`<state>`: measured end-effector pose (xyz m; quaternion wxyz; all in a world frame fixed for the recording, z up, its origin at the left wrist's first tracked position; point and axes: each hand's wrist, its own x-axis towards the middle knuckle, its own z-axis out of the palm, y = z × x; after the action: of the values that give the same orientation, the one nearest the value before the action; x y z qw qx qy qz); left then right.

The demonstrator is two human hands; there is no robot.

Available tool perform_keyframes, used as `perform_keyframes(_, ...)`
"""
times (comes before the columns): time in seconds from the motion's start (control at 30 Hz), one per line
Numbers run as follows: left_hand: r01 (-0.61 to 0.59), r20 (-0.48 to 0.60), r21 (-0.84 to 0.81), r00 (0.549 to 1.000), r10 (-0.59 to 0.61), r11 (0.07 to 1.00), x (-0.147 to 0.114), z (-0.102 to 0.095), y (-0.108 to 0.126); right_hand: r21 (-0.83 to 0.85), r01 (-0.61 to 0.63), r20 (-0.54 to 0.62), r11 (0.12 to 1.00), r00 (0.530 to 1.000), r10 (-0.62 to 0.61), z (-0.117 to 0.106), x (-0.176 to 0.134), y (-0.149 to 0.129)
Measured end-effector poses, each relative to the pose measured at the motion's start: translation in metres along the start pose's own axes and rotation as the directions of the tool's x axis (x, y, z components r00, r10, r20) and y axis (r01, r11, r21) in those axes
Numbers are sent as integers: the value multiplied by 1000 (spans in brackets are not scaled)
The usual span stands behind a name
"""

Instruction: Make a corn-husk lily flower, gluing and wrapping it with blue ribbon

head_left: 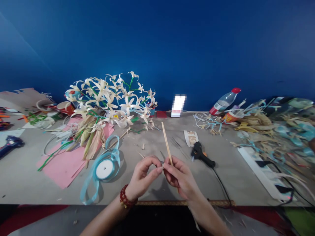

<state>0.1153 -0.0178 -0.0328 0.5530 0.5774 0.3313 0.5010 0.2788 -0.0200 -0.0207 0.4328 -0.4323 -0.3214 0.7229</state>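
Note:
My right hand point(179, 175) is closed around a thin pale wooden stick point(166, 139), which points up and away over the grey table. The fingertips of my left hand point(147, 172), with a dark red bead bracelet point(127, 196) at its wrist, are pinched against those of my right. A small pale bit and a thin dark end show where the fingertips meet, too small to name. To the left lies a roll of light blue ribbon point(105, 169) with loose loops. A black hot glue gun point(203, 155) rests to the right.
White handmade flowers point(128, 105) on green stems stand at the back left. Below them lie pink paper sheets point(62, 167) and dried husks point(93, 141). A red-capped bottle point(225, 101) leans at the back right. A white power strip point(261, 173) with cables lies by cluttered scraps.

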Motion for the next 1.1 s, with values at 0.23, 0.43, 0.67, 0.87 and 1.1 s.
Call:
perform_keyframes(0.23, 127, -39, -347, 988, -149, 929, 0, 5, -9, -67, 23, -44, 997, 999, -26, -13, 5, 8)
perform_keyframes(0.43, 155, -88, -436, 973, -213, 886, 0, 3, -8, -939, 128, -43, 318, 876, -481, -80, 35, 10)
perform_keyframes(0.67, 305, 0, -618, 922, -388, 724, 8, 8, -9, -944, 328, 230, 43, 742, -630, -65, 17, -12)
perform_keyframes(0.87, 412, 120, -714, 869, -481, 566, 8, 14, -6, -627, 748, 457, 217, 579, -675, -15, 2, -21)
perform_keyframes(1.1, 480, 219, -748, 830, -514, 458, 5, 12, -6, -611, 716, 414, 339, 653, -634, -12, 8, -17)
